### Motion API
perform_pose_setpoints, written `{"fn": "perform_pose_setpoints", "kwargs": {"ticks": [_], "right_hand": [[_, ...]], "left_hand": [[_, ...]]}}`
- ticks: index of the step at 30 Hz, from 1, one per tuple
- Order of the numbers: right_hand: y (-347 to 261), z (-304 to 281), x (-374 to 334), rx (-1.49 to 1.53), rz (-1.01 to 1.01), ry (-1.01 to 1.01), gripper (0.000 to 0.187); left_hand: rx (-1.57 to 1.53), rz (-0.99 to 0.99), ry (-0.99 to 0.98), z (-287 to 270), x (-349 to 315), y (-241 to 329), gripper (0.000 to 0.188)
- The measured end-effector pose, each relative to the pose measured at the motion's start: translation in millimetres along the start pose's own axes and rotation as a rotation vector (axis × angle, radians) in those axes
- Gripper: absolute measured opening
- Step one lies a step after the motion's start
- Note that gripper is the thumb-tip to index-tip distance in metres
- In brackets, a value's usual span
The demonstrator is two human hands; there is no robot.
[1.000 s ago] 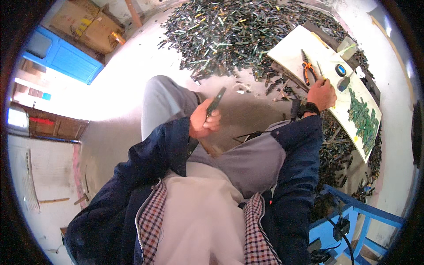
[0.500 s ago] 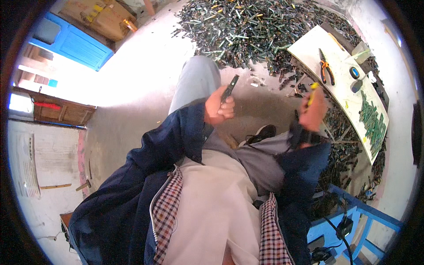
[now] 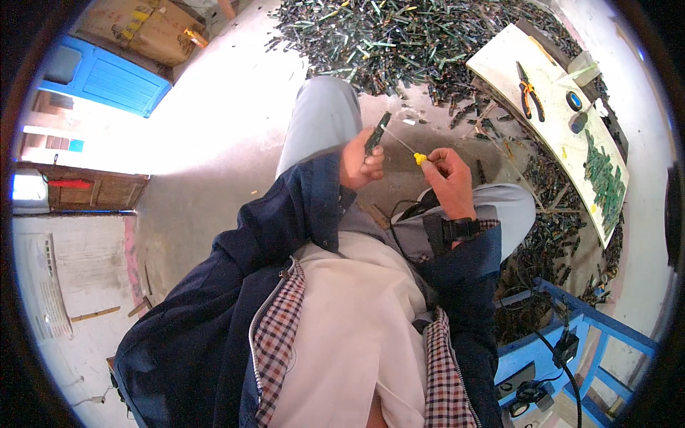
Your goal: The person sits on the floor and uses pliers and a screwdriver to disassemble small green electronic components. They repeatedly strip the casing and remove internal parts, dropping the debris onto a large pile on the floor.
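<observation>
My left hand (image 3: 359,165) is closed around a dark, narrow, bar-shaped piece (image 3: 379,133), whose upper end sticks out past the thumb. My right hand (image 3: 451,184) pinches the yellow handle of a thin screwdriver (image 3: 420,158). Its metal shaft points up and left to the dark piece. The tip is at or very close to that piece; contact is too small to make out.
A large heap of dark strips (image 3: 385,43) covers the floor ahead. On the right, a white board (image 3: 564,121) bears orange-handled pliers (image 3: 529,93), a tape roll (image 3: 574,100) and a pile of green strips (image 3: 604,182). A blue frame (image 3: 606,321) stands lower right.
My right hand has come left from beside the white board with the screwdriver, bringing its shaft to the dark piece. My left hand keeps its grip and has shifted only slightly.
</observation>
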State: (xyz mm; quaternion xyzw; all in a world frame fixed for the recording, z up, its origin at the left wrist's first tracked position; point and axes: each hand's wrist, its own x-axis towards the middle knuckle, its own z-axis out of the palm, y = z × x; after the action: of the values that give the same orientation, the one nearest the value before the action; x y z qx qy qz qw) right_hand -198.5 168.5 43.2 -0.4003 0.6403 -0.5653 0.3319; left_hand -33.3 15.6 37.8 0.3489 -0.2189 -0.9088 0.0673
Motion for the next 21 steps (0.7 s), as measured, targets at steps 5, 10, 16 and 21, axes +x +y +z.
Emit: {"fn": "perform_pose_setpoints", "kwargs": {"ticks": [5, 10, 16, 21], "right_hand": [[-4, 7, 2, -0.074, -0.016, 0.029, 0.018], [-6, 9, 0, -0.098, -0.061, 0.102, 0.018], [-3, 8, -2, -0.131, -0.169, 0.279, 0.022], [-1, 5, 1, 0.112, -0.037, 0.302, 0.020]], "left_hand": [[0.020, 0.023, -0.012, -2, 0, -3, 0.048], [-0.010, -0.030, -0.012, -4, 2, -3, 0.048], [0.076, -0.029, 0.012, 1, 5, -6, 0.051], [0.097, -0.057, 0.019, 8, 7, -8, 0.052]]}}
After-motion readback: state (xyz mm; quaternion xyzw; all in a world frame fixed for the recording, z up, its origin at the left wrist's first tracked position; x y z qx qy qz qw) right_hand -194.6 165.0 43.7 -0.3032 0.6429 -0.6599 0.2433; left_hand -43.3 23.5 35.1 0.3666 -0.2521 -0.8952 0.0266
